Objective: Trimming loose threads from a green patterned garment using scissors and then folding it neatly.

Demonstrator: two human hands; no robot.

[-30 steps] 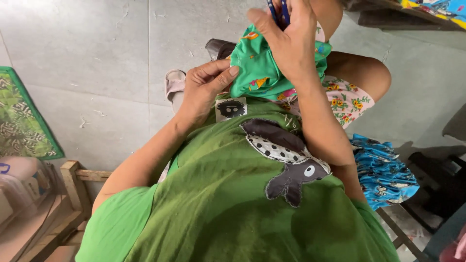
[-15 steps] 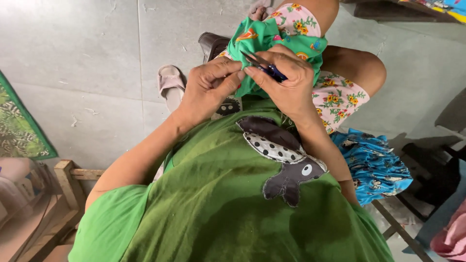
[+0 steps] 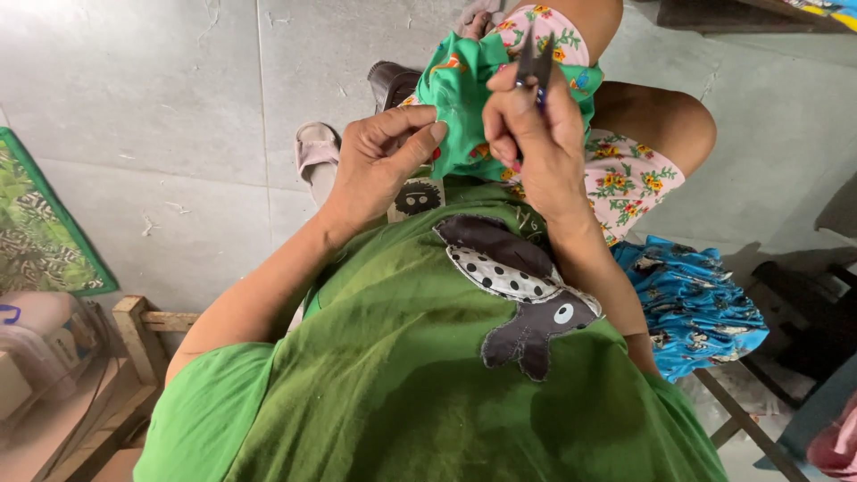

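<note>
While we're pinching the green printed cloth (image 3: 464, 98) by its edge with our left hand (image 3: 379, 170), our right hand (image 3: 527, 134) is gripping small snips (image 3: 534, 62) just right of that pinch. Blades are pointing up, away from the cloth, which is bunching over the knee.

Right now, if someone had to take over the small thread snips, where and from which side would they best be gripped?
Probably by the handle end, from below. The thread snips point their dark blades up and away from the body, above the green printed cloth, and the right hand already pinches the lower part. The left hand holds the cloth's edge beside it, so coming from the right seems clearer.
</note>
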